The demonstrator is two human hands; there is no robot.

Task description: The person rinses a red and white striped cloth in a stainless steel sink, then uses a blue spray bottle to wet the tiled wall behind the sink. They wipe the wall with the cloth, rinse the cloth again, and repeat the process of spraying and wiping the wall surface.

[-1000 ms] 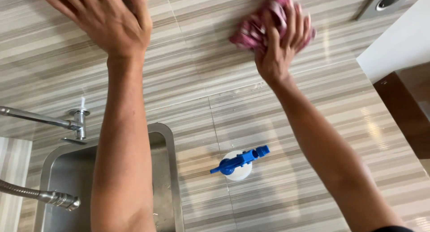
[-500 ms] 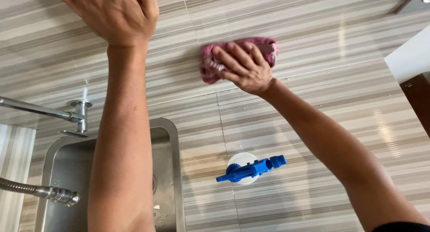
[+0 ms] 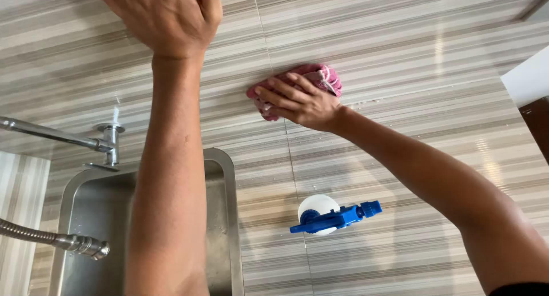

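My right hand (image 3: 297, 101) presses a crumpled pink cloth (image 3: 320, 78) flat against the striped beige tiled wall (image 3: 400, 44), fingers spread over the cloth. My left hand (image 3: 163, 16) lies flat and open on the same tiles higher up and to the left, holding nothing. A white spray bottle with a blue trigger head (image 3: 331, 216) stands on the tiled counter below my right forearm, seen from above.
A steel sink (image 3: 86, 216) lies at the lower left, partly hidden by my left forearm. A wall-mounted steel tap (image 3: 86, 140) reaches out above it, and a flexible metal hose (image 3: 51, 239) crosses its left side. A dark cabinet edge (image 3: 537, 124) shows at the far right.
My right hand has slid the pink cloth down and to the left across the tiles. My left hand has stayed planted on the wall.
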